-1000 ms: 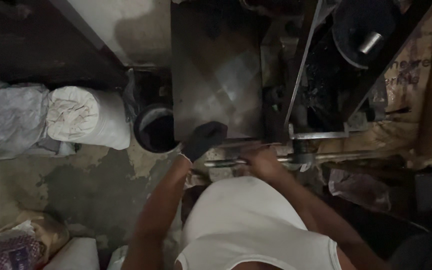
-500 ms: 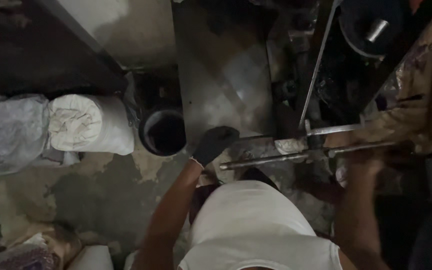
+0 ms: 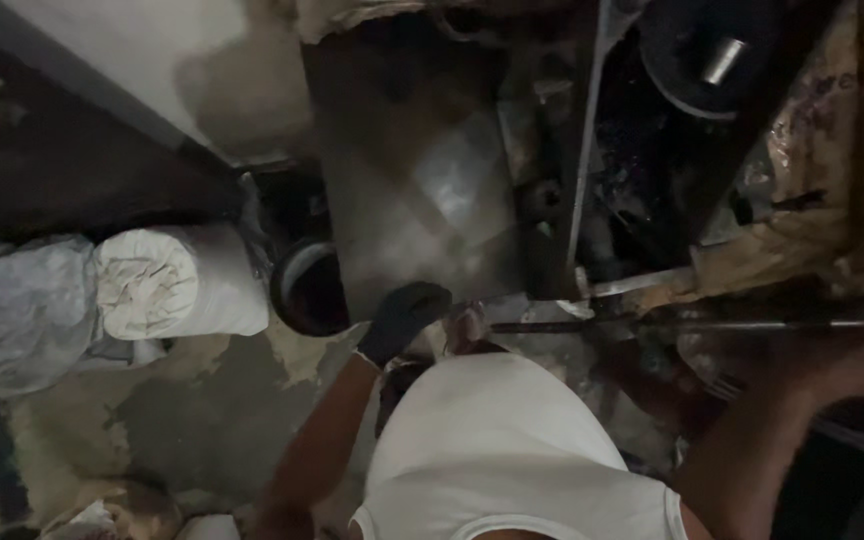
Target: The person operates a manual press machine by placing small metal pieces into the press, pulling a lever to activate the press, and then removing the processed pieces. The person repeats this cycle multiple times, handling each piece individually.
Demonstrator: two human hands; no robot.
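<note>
Black-gloved left hand [image 3: 404, 318] is clamped on the near-left end of a long metal rod [image 3: 692, 325], which runs left-right. Right hand [image 3: 852, 365] is blurry just under its right end, grip unclear.

Person seen from above, wearing a white sleeveless ribbed-looking vest top [image 3: 497, 450] with a rounded neckline edge visible at bottom of frame. Both arms bare from shoulder down. Left hand [image 3: 402, 318] covered by a dark, close-fitting glove with a pale cuff band at the wrist. Right hand [image 3: 857, 365] blurred and in shadow; cannot tell whether gloved. No watch or jewellery discernible in the dim light.
</note>
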